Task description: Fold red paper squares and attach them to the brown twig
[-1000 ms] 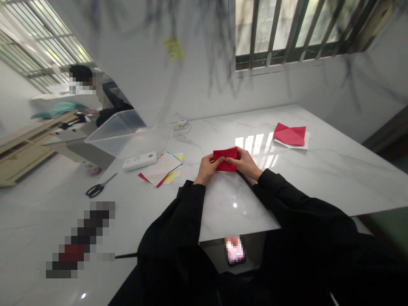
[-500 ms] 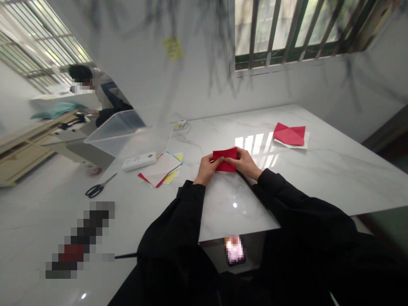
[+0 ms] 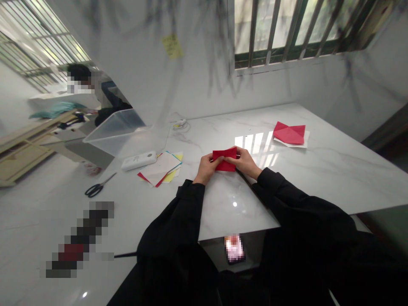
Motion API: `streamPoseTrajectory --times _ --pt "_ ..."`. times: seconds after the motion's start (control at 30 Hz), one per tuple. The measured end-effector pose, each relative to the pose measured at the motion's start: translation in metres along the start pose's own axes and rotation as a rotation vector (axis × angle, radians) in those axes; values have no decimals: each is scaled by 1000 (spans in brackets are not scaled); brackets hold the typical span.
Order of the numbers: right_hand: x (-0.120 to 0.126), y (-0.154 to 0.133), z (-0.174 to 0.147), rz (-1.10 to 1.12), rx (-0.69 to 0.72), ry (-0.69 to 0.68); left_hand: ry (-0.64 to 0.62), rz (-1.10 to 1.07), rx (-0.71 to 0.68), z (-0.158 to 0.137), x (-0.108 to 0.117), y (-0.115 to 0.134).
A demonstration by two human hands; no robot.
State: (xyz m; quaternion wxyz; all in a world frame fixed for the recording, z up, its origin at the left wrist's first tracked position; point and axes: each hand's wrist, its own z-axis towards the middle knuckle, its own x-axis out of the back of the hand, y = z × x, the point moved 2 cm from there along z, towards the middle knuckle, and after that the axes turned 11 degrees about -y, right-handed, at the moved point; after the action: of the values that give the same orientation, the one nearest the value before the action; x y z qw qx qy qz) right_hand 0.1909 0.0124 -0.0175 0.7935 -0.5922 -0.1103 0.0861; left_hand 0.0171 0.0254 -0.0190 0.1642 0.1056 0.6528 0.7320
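A small rectangle of red paper (image 3: 225, 165) is held up between my two hands over the table. My left hand (image 3: 205, 169) grips its left side, with the thumb on the near face and the fingers behind. On the other side my right hand (image 3: 246, 162) pinches it the same way. The two thumb tips meet near the middle of the sheet. Fingers behind the paper are mostly hidden.
Left of my hands lie a stack of coloured paper (image 3: 161, 169), a white device (image 3: 139, 161) and black-handled scissors (image 3: 98, 187). Red and white sheets (image 3: 290, 134) rest at the right. A clear plastic bin (image 3: 117, 131) stands at the left, with another person (image 3: 105, 93) beyond.
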Motion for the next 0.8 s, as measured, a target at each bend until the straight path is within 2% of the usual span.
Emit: streamPoseTrajectory --times 0.8 --pt "-4 10 3 179 -69 46 19 -6 5 -1 1 4"
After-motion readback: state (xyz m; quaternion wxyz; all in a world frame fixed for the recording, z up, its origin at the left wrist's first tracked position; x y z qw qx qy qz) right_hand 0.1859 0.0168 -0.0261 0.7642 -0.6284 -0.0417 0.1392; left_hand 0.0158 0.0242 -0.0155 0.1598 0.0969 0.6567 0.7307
